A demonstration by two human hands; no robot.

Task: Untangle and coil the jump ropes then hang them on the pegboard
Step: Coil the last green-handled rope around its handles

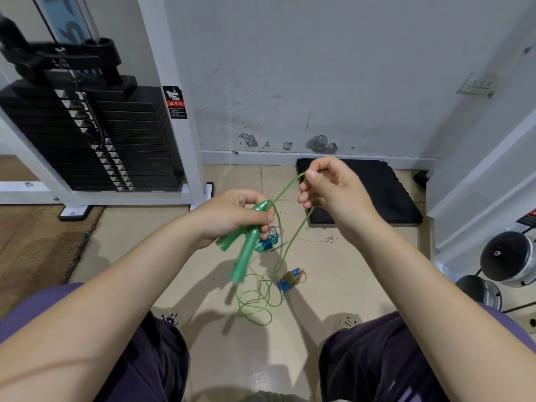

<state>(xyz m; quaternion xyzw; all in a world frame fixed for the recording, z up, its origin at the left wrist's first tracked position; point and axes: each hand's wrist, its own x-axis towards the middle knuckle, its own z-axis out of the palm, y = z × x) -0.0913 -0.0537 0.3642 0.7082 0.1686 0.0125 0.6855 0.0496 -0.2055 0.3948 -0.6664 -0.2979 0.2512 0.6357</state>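
Nearest the camera are the person's dark trousers [385,361] and purple sleeves [43,303], knees apart over a pale tiled floor [208,338]; a shoe tip [346,322] shows by the right knee. On the tiles between the knees lies the loose end of a green rope [255,300], fallen in a few slack loops. Just beyond it rests a blue-handled rope bundle [291,278] wound with thin cord, and a second blue bundle [268,242] sits a little farther on, partly hidden behind the left hand. The left hand [235,216] is curled round two green handles [246,245], which point down and toward the camera, one blurred. From the handle tops the green rope runs up and right to the right hand [333,187], whose thumb and forefinger pinch it, the other fingers loosely curled; a second strand hangs from this hand down to the floor loops. To the left a brown mat [40,242] covers the floor beside the tiles. Behind the right hand a black pad [385,192] lies against the wall's foot. Farther left stands a white-framed machine with a black weight stack [92,134] and a warning sticker [175,101]. At the right edge are round metal weights [507,259]. The grey wall [319,68] behind is scuffed and chipped near the skirting, with a socket plate [477,84] on it.
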